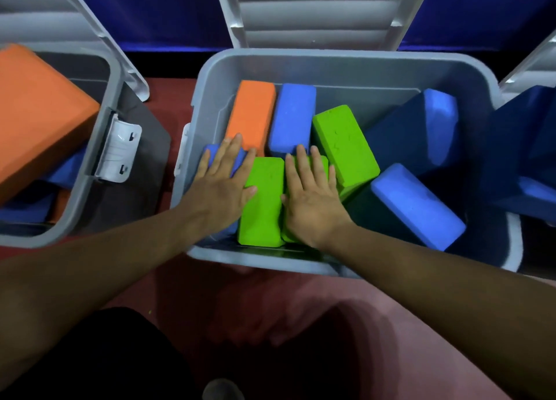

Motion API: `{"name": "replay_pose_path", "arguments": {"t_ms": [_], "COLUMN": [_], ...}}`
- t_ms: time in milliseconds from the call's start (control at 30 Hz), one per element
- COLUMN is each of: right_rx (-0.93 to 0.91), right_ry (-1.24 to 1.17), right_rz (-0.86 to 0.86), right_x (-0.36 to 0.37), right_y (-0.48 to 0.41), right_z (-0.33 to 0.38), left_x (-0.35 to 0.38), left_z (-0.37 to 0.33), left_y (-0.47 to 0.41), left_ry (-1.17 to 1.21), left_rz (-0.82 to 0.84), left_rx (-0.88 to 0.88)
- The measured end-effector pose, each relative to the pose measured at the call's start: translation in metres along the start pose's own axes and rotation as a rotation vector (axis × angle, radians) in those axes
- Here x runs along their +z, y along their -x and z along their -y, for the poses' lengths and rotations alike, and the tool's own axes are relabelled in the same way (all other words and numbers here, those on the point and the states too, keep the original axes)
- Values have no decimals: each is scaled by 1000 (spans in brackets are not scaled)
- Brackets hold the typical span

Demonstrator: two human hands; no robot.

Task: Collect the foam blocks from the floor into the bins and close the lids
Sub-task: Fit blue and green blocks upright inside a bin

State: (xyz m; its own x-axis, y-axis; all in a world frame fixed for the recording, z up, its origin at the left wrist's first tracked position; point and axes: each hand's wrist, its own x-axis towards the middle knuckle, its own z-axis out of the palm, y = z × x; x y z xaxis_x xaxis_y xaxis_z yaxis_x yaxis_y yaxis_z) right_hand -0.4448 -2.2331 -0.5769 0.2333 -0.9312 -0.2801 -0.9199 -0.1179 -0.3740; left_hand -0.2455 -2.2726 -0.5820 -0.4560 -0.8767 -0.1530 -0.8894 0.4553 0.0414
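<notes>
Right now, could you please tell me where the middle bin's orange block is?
Head view: the orange block sits far-left in the middle bin, beside a blue block, just ahead of the left hand.

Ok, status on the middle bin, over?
Both hands open, no grip: left hand flat on blue block, right hand flat on green block. Middle bin lid up. Navy block tilted at right, may foul lid.

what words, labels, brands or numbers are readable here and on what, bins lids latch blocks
No text can be read anywhere in this view.
Middle bin and its raised lid: plain grey plastic, no label.
White latch on the left bin: moulded slots only, no lettering.
Green block, orange block, blue block: plain colour, no print.
Left hand and right hand lie flat on blocks; anything beneath is hidden.
</notes>
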Motion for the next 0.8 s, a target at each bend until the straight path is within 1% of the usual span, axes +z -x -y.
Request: {"name": "replay_pose_path", "arguments": {"t_ms": [67, 167, 200, 300, 400, 467, 500, 533, 567, 633, 667, 700, 733, 800], "right_rx": [-20, -58, -55, -29, -7, 14, 31, 51, 68, 98, 112, 127, 143, 200], "right_ry": [11, 53, 59, 56, 32, 21, 0, -35, -72, -116, -121, -108, -84, -33], "right_rz": [1, -42, -56, 10, 83, 150, 163, 133, 58, -128, -196, -236, -249, -221], "right_x": [7, 14, 14, 12, -3, -22, -35, -50, -67, -99, -113, -123, -130, -133], "right_y": [4, 3, 2, 0, 0, 0, 3, 7, 14, 35, 49, 63, 76, 99], "right_z": [-12, -15, -12, -9, -12, -8, -5, -1, 2, 7, 7, 4, -1, -19], "left_x": [9, 13, 11, 0, -18, -34, -43, -55, -68, -94, -102, -108, -112, -107], "left_z": [-6, -9, -8, -12, -21, -26, -32, -40, -50, -75, -87, -98, -110, -129], "left_y": [1, 4, 4, 5, 3, -2, -6, -11, -16, -22, -24, -27, -30, -42], "left_ry": [-56, -73, -75, -36, 54, 44, 54, 100, 192, 398, 451, 476, 488, 489], "left_rz": [-33, -40, -20, 63, 193, 291, 345, 372, 327, 102, 6, -55, -81, -75], "left_rx": [31, 24, 22, -21, -67, -131, -150, -165, -166, -150, -143, -131, -112, -79]}}
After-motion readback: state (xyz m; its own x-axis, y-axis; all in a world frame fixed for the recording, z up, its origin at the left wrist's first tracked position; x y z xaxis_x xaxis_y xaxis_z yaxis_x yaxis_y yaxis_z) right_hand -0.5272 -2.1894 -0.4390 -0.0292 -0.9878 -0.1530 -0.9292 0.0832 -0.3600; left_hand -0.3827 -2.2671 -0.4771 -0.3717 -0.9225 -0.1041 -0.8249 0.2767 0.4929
